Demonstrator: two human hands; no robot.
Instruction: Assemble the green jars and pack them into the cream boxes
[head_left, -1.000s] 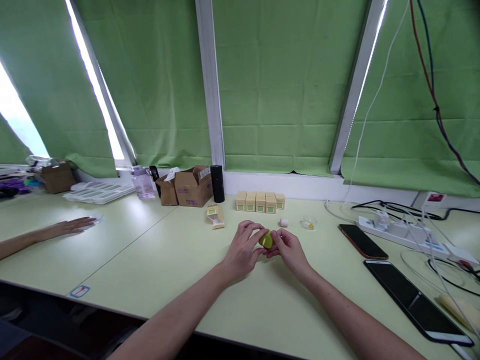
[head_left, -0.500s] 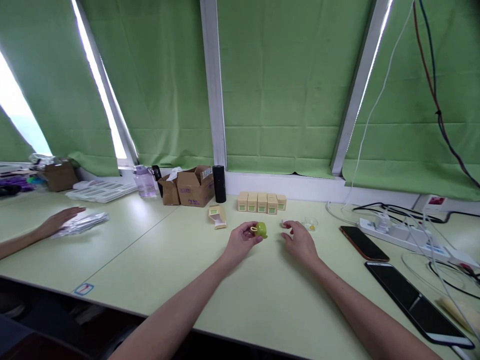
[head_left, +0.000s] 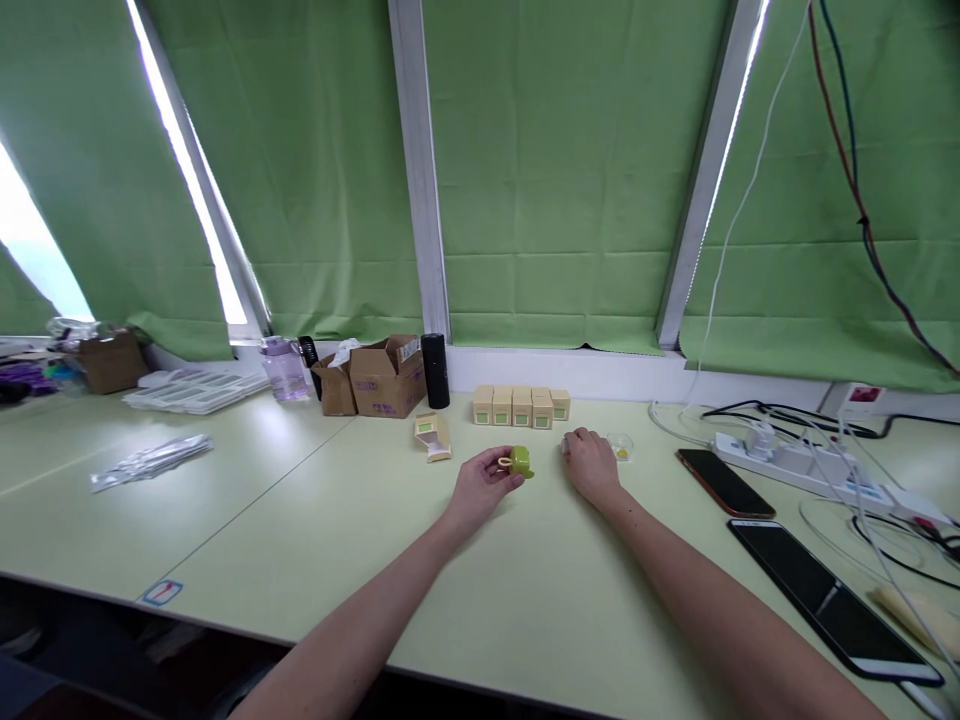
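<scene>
My left hand grips a small lime-green cup-shaped item with a pale loop on its side, held just above the table. To the right, my right hand lies low over the tabletop with its fingers curled and closed. Something small and whitish shows at its fingertips, too little to name. Just beyond that hand sits a small clear dish with a yellow bit in it. An opened small carton lies to the left of my left hand, its flap toward me.
Several small tan boxes stand in a row behind my hands. Farther left are a black cylinder, a brown cardboard box and a purple bottle. Two phones, one a black phone, and a power strip with cables lie right.
My right hand has come down onto the table, its fingers closing at the small whitish thing. The left hand keeps the green item. Another person's hand has left the silvery packets at left.
</scene>
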